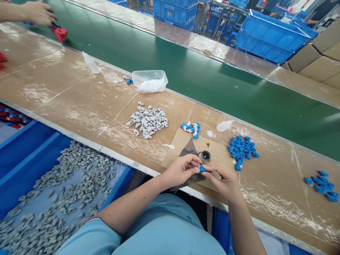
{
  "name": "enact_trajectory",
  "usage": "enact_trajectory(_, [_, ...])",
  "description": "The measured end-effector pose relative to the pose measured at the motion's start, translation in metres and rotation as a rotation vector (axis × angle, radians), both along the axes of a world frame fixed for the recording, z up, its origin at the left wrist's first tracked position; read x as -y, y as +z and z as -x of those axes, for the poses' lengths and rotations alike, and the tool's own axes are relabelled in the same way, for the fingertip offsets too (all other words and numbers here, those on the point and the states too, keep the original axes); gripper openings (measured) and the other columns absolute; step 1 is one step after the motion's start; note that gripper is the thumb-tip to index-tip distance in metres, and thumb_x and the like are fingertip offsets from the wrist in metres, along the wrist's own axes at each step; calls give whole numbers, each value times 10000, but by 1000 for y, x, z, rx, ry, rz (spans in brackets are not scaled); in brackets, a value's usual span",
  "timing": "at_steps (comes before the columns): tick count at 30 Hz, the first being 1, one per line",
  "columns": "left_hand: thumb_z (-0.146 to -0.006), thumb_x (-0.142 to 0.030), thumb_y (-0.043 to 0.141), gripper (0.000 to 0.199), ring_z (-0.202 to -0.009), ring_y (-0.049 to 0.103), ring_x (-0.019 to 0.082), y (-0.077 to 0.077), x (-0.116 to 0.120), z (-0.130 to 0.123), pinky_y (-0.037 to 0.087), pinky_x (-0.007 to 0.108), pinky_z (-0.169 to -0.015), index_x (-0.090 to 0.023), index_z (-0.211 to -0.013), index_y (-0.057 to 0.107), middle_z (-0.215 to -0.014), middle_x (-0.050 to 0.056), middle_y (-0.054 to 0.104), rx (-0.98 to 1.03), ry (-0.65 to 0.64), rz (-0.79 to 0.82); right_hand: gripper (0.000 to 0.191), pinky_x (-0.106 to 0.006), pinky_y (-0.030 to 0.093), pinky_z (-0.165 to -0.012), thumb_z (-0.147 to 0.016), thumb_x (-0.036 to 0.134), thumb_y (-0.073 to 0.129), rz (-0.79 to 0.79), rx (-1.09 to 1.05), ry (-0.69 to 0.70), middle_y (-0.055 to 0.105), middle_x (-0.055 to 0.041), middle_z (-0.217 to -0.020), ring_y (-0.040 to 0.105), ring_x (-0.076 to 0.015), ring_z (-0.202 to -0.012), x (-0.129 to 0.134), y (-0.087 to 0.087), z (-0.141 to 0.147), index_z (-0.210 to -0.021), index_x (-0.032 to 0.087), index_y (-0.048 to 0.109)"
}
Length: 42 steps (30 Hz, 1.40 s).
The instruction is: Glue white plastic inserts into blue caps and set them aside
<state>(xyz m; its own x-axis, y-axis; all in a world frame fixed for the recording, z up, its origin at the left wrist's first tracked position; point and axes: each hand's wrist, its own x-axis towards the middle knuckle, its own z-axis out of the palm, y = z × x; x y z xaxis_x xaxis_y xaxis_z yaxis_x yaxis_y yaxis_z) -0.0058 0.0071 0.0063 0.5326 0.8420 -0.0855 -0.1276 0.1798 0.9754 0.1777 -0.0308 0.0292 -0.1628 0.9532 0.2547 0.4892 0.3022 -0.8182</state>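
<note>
My left hand (181, 170) and my right hand (221, 180) meet above a cardboard sheet (216, 150), pinching a small blue piece (202, 169) between their fingers. Just beyond them stands a small open black jar (204, 155) with dark contents. A dark translucent plastic film (189, 152) lies under my hands on the cardboard. Close by are a mixed pile of blue and white pieces (191, 129), a heap of blue pieces (241, 150) to the right, and a heap of grey-white pieces (147, 121) to the left.
A long wooden bench (79, 102) holds a plastic tub (150, 80), a plastic bottle (91, 63) and more blue pieces (320, 186). Behind it runs a green conveyor belt (170, 67). A co-worker's hand (39, 12) holds red items. A blue bin (47, 198) of grey pieces sits lower left.
</note>
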Motion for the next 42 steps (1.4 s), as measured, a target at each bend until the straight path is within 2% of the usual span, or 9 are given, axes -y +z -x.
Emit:
enact_trajectory(8, [-758, -180, 645, 179, -835, 642, 144, -8, 6, -7, 503, 267, -782, -161, -924, 582, -850, 45, 668, 19, 70, 31, 118, -314, 588, -643, -763, 249, 718, 48, -155, -171, 754, -21, -822, 702, -192, -721, 11, -20, 8, -867, 291, 755])
enact_trajectory(13, [-765, -170, 619, 223, -761, 639, 133, -9, -7, -5, 515, 248, -696, -164, -983, 571, -832, 36, 666, -60, -9, 25, 178, -373, 569, -777, -793, 297, 680, 47, -13, -199, 743, -43, -951, 690, -220, -871, 18, -22, -3, -962, 280, 735])
enact_trajectory(20, [-732, -115, 584, 151, -750, 625, 147, -6, -76, 0, 522, 290, -732, -171, -872, 595, -801, 24, 646, -405, 289, -239, 379, -358, 528, -639, -791, 521, 568, -24, 293, -788, 690, -92, -762, 625, -202, -630, 22, -32, -74, -847, 171, 701])
enact_trajectory(24, [-713, -76, 578, 266, -773, 622, 163, -5, -98, -1, 521, 327, -766, -163, -965, 578, -929, 61, 643, -551, 357, -337, 504, -340, 511, -574, -729, 623, 583, 35, 363, -739, 645, -83, -741, 582, -183, -568, 21, -44, -92, -894, 163, 704])
enact_trajectory(28, [-676, -221, 718, 547, -1123, 521, 289, -9, -97, -1, 401, 463, -989, -150, -1176, 511, -1209, 155, 544, -747, 435, -540, 561, -329, 499, -541, -741, 673, 548, 39, 320, -703, 625, -81, -715, 571, -182, -562, 20, -53, -93, -886, 154, 703])
enact_trajectory(31, [-581, -381, 812, 885, -1312, 328, 398, -12, -96, -9, 284, 538, -1060, -133, -1326, 404, -1398, 233, 374, -915, 356, -550, 587, -319, 486, -515, -752, 688, 532, 9, 317, -722, 616, -87, -709, 560, -180, -554, 21, -57, -91, -886, 143, 706])
enact_trajectory(33, [-567, -428, 817, 967, -1361, 236, 429, -12, -101, -19, 247, 560, -1068, -150, -1374, 361, -1466, 240, 281, -987, 269, -562, 567, -316, 482, -520, -776, 667, 522, -29, 346, -745, 620, -91, -718, 558, -181, -562, 21, -58, -88, -892, 146, 712])
enact_trajectory(37, [-712, -452, 704, 645, -1347, 267, 385, -10, -127, -47, 274, 535, -1039, -225, -1279, 494, -1453, 169, 341, -1062, 182, -654, 516, -310, 489, -538, -804, 621, 515, -131, 383, -780, 637, -90, -735, 556, -177, -573, 24, -60, -85, -882, 154, 722])
enact_trajectory(42, [-806, -376, 611, 378, -1181, 423, 285, -6, -188, -92, 350, 433, -961, -246, -1160, 580, -1226, 100, 546, -1075, 179, -728, 307, -280, 525, -562, -797, 453, 618, -181, 223, -712, 660, -87, -796, 609, -173, -621, 29, -62, -94, -867, 172, 722])
